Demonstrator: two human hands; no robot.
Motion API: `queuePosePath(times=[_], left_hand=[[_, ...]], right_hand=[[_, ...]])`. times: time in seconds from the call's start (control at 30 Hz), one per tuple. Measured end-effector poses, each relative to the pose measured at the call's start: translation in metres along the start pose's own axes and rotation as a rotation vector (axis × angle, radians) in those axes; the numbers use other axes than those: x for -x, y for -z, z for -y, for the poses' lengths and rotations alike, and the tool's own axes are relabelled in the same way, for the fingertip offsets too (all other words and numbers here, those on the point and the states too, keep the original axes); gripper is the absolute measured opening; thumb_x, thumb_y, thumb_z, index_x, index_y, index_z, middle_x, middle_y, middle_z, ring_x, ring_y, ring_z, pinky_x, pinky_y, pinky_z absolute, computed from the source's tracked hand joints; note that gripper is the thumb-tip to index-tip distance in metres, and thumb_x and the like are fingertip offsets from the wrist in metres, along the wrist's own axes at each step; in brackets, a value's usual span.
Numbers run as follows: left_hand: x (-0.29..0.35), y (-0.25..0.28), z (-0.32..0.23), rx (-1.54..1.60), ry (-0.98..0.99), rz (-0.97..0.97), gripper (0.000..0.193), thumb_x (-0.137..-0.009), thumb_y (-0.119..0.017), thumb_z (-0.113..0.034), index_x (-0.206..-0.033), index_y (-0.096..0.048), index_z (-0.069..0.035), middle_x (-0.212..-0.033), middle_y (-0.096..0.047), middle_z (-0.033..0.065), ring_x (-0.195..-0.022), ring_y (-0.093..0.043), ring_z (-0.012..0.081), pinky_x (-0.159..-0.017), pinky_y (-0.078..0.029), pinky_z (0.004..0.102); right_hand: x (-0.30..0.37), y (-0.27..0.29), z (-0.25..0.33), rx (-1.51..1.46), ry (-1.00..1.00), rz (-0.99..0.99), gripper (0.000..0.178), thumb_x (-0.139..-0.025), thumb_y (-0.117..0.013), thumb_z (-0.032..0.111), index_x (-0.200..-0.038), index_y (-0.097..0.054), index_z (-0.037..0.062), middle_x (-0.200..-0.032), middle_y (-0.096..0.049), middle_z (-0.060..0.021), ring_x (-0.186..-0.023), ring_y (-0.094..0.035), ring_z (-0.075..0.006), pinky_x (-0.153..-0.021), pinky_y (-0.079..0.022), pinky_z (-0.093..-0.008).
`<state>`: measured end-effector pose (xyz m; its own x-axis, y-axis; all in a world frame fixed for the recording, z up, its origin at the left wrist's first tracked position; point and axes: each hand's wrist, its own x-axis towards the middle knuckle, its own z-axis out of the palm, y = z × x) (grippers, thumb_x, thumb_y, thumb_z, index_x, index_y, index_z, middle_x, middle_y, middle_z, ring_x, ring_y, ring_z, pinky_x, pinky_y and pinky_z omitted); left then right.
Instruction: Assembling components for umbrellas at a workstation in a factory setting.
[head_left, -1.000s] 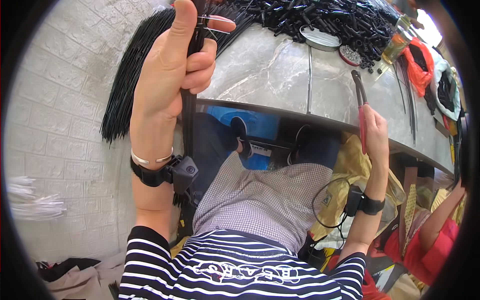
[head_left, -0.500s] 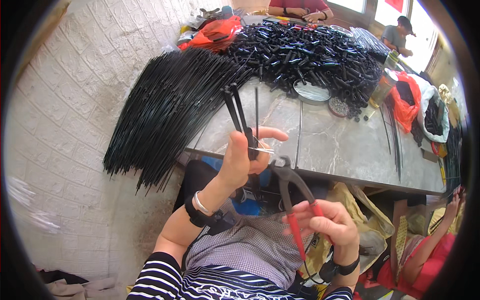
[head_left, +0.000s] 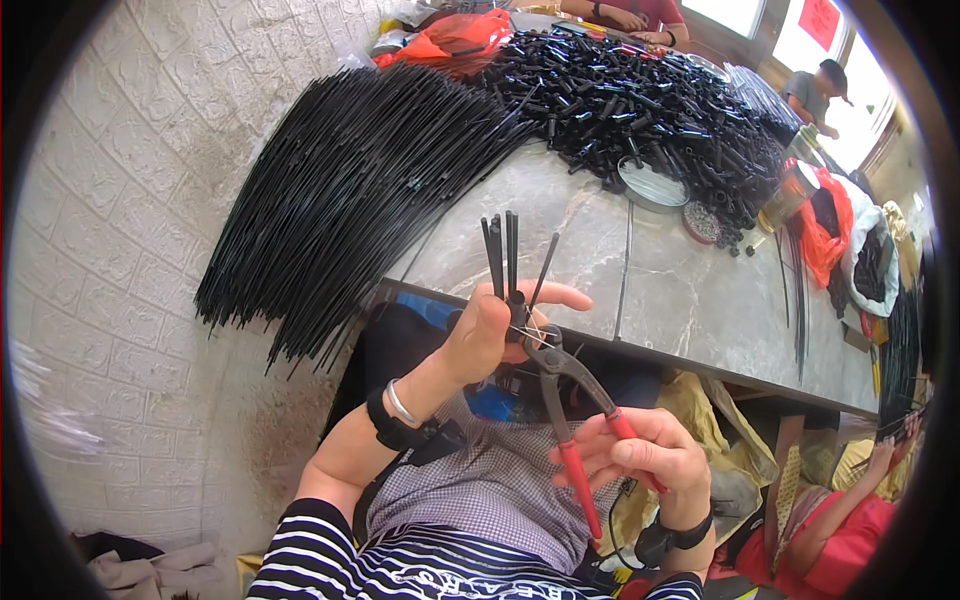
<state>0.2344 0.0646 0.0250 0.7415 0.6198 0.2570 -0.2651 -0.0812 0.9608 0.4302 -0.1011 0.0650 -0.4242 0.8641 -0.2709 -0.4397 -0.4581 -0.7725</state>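
My left hand (head_left: pixel 474 342) is closed around a small upright bunch of thin black rods (head_left: pixel 496 262) and a short black tube. Its index finger points out to the right. Thin pale wires (head_left: pixel 536 333) stick out sideways by the tube. My right hand (head_left: pixel 660 452) grips a pair of end-cutting pincers (head_left: pixel 562 366) with red handles, spread apart. The pincers' jaws are up at the pale wires, close to my left fingers; whether they have closed on a wire I cannot tell.
A large stack of black rods (head_left: pixel 350 190) overhangs the left edge of the grey table (head_left: pixel 540 215). Behind lies a heap of black tubes (head_left: pixel 620 100). A round dish (head_left: pixel 655 186), a jar (head_left: pixel 785 195) and bags stand nearby. Other people (head_left: pixel 815 98) sit around.
The pincers have moved up and left, so their jaws now meet the pale wires. The bunch in my left hand has tilted and turned. The whole view has shifted slightly.
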Motion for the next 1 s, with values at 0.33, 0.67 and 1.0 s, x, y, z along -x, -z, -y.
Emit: queuePosePath(times=[0.33, 0.67, 1.0], left_hand=[[0.011, -0.003, 0.0, 0.127, -0.003, 0.021, 0.115, -0.069, -0.035, -0.092, -0.113, -0.06, 0.011, -0.051, -0.039, -0.0118, -0.043, -0.032, -0.0034, -0.041, -0.019, 0.0163], [0.008, -0.004, 0.01, 0.077, 0.056, 0.028, 0.126, -0.062, -0.03, -0.094, -0.115, -0.055, 0.017, -0.046, -0.039, -0.0085, -0.04, -0.032, -0.0016, -0.038, -0.02, 0.018], [0.0, -0.016, 0.015, 0.103, 0.153, -0.004, 0.123, -0.063, -0.033, -0.093, -0.118, -0.054, 0.015, -0.045, -0.037, -0.0103, -0.039, -0.029, -0.0019, -0.038, -0.016, 0.0185]], right_hand=[[0.004, -0.002, 0.001, -0.076, -0.097, -0.05, 0.032, -0.091, -0.054, 0.016, -0.109, -0.056, -0.0109, -0.076, -0.062, -0.0184, -0.049, -0.057, -0.018, -0.044, -0.046, -0.0267], [0.0, 0.004, -0.043, 0.64, 0.09, -0.316, 0.019, -0.085, -0.067, 0.017, -0.087, -0.055, 0.0016, -0.065, -0.047, 0.0007, -0.061, -0.045, -0.0059, -0.054, -0.036, -0.0249], [-0.012, 0.012, -0.051, 1.678, 0.485, -0.717, 0.041, -0.077, -0.073, 0.01, -0.112, -0.055, 0.0013, -0.079, -0.064, -0.0159, -0.066, -0.066, -0.0293, -0.054, -0.05, -0.0365]])
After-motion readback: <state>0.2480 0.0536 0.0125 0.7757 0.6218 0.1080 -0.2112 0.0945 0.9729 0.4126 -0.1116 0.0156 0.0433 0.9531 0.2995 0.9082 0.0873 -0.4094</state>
